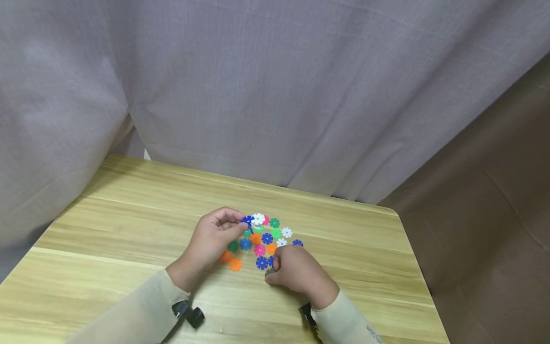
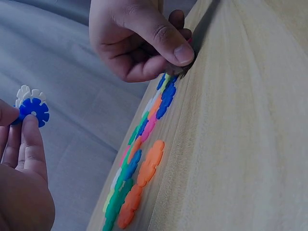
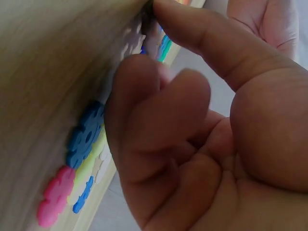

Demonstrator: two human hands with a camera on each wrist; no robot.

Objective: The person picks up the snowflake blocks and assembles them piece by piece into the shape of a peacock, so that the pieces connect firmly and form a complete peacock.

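Several flat, notched plastic discs [image 1: 262,237] in blue, orange, green, pink and white lie scattered on the wooden table [image 1: 129,215]. My left hand [image 1: 245,223] is raised over the far side of the pile and pinches a blue disc [image 2: 33,109] with a white disc [image 2: 26,92] stuck to it, between thumb and fingers. My right hand [image 1: 273,268] rests at the near edge of the pile with its fingers curled. Its thumb and forefinger pinch a pale grey disc [image 1: 269,272] against the tabletop; that disc is mostly hidden.
A grey curtain [image 1: 275,86] hangs right behind the table's far edge. Brown floor [image 1: 494,205] lies beyond the table's right edge. Bare wood stretches to the left of the pile and in front of it.
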